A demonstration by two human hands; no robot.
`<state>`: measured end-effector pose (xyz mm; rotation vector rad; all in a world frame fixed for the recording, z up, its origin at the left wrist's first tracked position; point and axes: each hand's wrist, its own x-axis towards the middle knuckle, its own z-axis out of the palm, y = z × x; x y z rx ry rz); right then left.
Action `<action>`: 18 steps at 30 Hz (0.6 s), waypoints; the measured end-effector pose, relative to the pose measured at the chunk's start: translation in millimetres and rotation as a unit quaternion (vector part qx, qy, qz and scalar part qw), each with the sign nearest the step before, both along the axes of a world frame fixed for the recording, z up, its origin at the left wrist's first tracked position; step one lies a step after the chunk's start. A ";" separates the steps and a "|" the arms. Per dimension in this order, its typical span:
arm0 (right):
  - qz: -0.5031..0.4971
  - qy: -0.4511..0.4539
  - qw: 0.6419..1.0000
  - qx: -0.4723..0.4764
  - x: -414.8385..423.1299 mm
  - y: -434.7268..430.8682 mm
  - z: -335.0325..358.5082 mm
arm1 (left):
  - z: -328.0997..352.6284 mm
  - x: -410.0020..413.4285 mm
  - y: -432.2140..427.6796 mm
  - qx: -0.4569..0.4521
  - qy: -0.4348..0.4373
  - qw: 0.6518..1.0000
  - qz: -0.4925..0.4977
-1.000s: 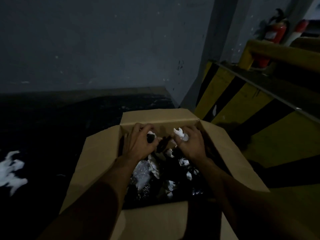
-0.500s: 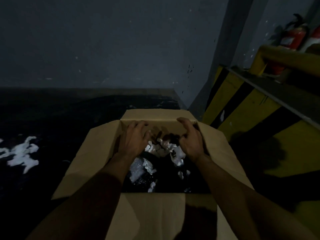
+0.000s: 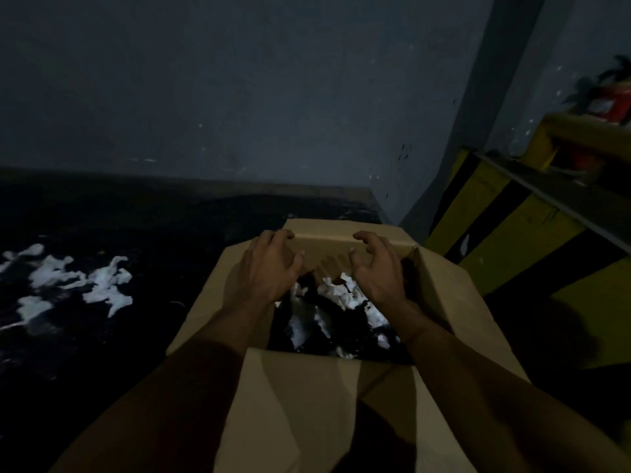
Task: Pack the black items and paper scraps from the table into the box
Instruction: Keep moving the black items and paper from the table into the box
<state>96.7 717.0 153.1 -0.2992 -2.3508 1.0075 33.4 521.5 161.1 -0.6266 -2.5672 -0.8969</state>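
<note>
Box (image 3: 307,404): brown cardboard, lower centre of the frame, all four flaps folded outward, standing on the dark table (image 3: 143,230).
Contents: crumpled white paper scraps (image 3: 336,290) mixed with black items (image 3: 345,324), heaped inside the opening.
Left hand (image 3: 269,268): above the far left of the opening, fingers spread and half-curled, nothing held.
Right hand (image 3: 379,268): above the far right of the opening, fingers likewise spread and clawed, nothing held.
Loose scraps (image 3: 102,285): white, scattered on the table at the left of the frame, well apart from the box.
Background: grey wall (image 3: 239,97); yellow-and-black striped barrier (image 3: 505,233) at right; red fire extinguisher (image 3: 613,104), blurred, upper right.
</note>
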 end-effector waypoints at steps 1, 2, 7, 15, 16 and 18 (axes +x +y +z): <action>0.000 0.009 1.000 0.001 -1.3 -9.2 3.9 | 4.9 1.7 -9.2 0.005 0.006 1.000 -0.003; 0.000 0.021 1.000 0.001 -2.5 -20.3 7.8 | 9.1 3.6 -20.7 0.008 0.017 1.000 -0.004; 0.028 0.059 0.998 -0.011 -3.9 -98.6 24.5 | 25.9 19.4 -98.1 0.011 0.053 0.998 0.012; 0.118 0.091 0.989 0.010 -8.2 -274.7 21.2 | 21.5 60.6 -280.1 0.008 0.098 0.990 0.105; 0.129 0.085 0.988 0.013 -8.2 -296.9 19.5 | 19.3 66.0 -302.1 0.010 0.104 0.987 0.123; 0.152 0.073 0.986 0.011 -8.4 -337.1 16.4 | 14.5 74.9 -341.9 0.011 0.107 0.981 0.159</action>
